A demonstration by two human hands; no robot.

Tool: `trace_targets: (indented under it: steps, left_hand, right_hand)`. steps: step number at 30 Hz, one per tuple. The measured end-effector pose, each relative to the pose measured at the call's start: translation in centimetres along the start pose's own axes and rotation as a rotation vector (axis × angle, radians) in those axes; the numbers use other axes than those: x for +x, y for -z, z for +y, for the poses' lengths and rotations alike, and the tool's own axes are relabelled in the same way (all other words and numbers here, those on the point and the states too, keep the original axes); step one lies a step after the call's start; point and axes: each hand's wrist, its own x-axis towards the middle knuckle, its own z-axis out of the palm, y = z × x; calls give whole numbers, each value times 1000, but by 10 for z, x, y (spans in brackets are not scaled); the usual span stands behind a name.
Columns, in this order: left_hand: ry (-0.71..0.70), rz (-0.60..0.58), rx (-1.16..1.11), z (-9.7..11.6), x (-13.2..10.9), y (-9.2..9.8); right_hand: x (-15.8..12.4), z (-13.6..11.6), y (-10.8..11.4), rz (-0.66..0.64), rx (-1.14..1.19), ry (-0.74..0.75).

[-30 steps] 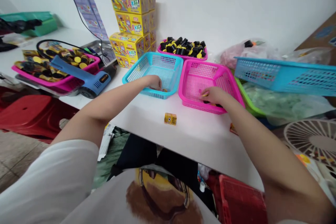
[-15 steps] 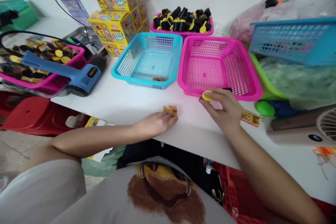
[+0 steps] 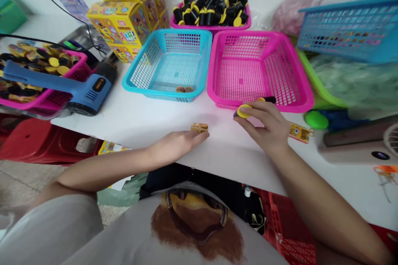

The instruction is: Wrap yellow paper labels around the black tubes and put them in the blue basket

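Note:
My left hand (image 3: 183, 143) is closed over the white table, its fingers round a small yellow-orange printed sleeve (image 3: 199, 127). In my right hand (image 3: 269, 126), thumb and fingers pinch a small black cup with a yellow end (image 3: 243, 111), in front of the pink basket (image 3: 217, 101). A second black-and-yellow piece (image 3: 270, 99) shows behind the knuckles of that hand; whether it is also held I cannot tell. To the right of my right wrist lies a flat yellow printed strip (image 3: 300, 132).
Two small brown-orange rolls (image 3: 184, 89) lie in the blue basket (image 3: 132, 85). Black-and-yellow cups (image 3: 209, 14) fill a pink basket behind. A blue heat gun (image 3: 93, 91) and a full basket stand left, near yellow boxes (image 3: 118, 20). On the right is a grey fan-like device (image 3: 357, 145).
The whole view has shifted slightly. My left fingers lie straighter along the sleeve, which has turned a little. My right hand keeps its pinch on the cup, and more of the second piece shows.

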Motion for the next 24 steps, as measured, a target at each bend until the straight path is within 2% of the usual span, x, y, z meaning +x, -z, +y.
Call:
trace_targets:
  steps: [4, 7, 10, 14, 16, 18, 20, 24]
  left_hand:
    - [34, 128, -97, -8, 10, 9]
    - [-56, 117, 90, -6, 15, 6]
    - [-195, 57, 258, 4, 8, -11]
    - [-311, 224, 405, 26, -20, -39]
    - [-396, 311, 428, 37, -34, -45]
    - [-480, 357, 360, 45, -42, -40]
    - [-515, 395, 211, 49, -40, -24]
    - [-414, 439, -252, 35, -6, 19]
  right_hand:
    - [2, -3, 2, 1, -7, -2]
    - [2, -6, 4, -11, -14, 9]
    - [2, -9, 4, -26, 42, 55]
    - [2, -11, 5, -80, 79, 47]
    - [1, -11, 5, -101, 67, 32]
    - [1, -12, 5, -108, 79, 43]
    - [0, -13, 5, -108, 91, 52]
    - [-1, -13, 4, -64, 69, 1]
